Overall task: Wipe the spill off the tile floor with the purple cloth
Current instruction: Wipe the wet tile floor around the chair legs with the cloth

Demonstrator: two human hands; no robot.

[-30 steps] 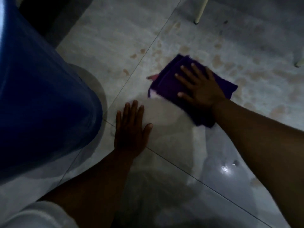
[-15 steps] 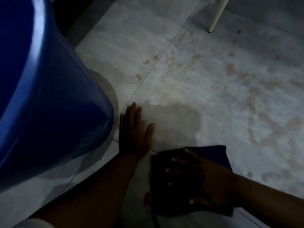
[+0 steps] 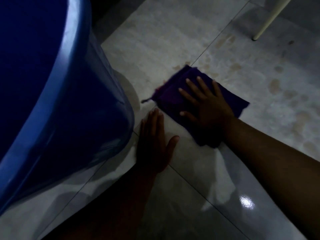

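The folded purple cloth [image 3: 174, 90] lies flat on the pale tile floor [image 3: 155, 40] in the middle of the view. My right hand [image 3: 206, 108] presses down on it with fingers spread, palm covering its near half. Brownish spill blotches [image 3: 275, 85] dot the tile to the right of the cloth and beyond it. My left hand [image 3: 154, 144] rests flat on the floor just left of the cloth, fingers together, holding nothing. A wet, shiny patch [image 3: 225, 187] lies under my right forearm.
A large blue plastic tub [image 3: 60, 101] fills the left side, close to my left hand. A cream chair leg [image 3: 266, 21] stands at the top right. Grout lines cross the floor near my hands.
My right hand has pushed the cloth away from me, from near my body out to the spill by the grout line. The left hand has stayed planted on the floor.
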